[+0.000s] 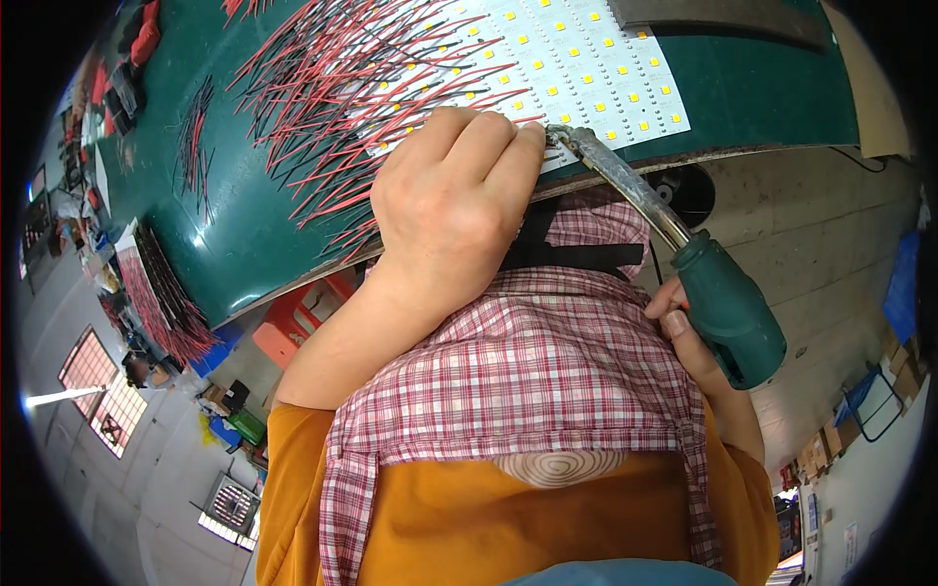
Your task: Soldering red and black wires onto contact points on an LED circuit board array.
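A plaid apron [547, 361] lies nearest. The right hand [689, 337] is wrapped around the green-handled soldering iron [674, 244], its tip at the white LED board [547, 68] on the green table [762, 98]; the left hand [454, 200] pinches red wires [332, 88] there.

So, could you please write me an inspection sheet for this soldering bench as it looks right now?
Surface: green bench top, largely covered with work.
Job's things: white LED boards with yellow chips; soldering iron with a green handle, its tip at the near board edge.
Clutter: loose bundle of red and black wires; stack of wired boards at the bench's left end.
Hands: left hand pinches at the board edge beside the iron tip; right hand grips the iron's handle.
Cables: many red and black leads fan across the boards.
Surroundings: checked apron; concrete floor; blue rack.
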A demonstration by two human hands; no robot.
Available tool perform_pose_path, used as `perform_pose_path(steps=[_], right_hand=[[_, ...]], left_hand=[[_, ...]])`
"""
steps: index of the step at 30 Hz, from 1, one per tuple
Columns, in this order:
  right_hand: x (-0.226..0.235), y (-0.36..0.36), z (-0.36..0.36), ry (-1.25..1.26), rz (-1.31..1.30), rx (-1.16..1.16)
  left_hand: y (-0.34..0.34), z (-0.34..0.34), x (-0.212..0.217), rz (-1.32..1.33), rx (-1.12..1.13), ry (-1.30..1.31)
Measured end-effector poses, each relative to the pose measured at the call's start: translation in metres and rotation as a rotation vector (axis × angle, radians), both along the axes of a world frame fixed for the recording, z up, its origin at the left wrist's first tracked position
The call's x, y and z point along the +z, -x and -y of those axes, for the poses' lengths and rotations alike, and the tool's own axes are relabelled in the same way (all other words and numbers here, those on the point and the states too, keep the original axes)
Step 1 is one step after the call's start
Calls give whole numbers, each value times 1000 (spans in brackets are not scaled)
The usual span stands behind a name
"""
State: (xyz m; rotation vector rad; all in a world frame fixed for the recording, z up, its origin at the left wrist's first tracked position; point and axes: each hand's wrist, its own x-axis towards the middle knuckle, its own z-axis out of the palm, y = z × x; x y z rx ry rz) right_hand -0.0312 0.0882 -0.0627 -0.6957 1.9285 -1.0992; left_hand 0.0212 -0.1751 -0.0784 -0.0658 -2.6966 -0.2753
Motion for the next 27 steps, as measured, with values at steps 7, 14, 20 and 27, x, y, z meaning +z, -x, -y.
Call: perform_pose_path(steps=[7,14,20,27], right_hand=[[1,-2,-2,126,293,-194],[5,0,5,181,281,-271],[7,5,11,74,141,-165],[5,3,13,43,78,-36]], left_hand=[[1,-3,5,51,23,26],[1,-1,15,132,62,-108],[5,7,10,62,74,-107],[6,1,16,108,131,-119]])
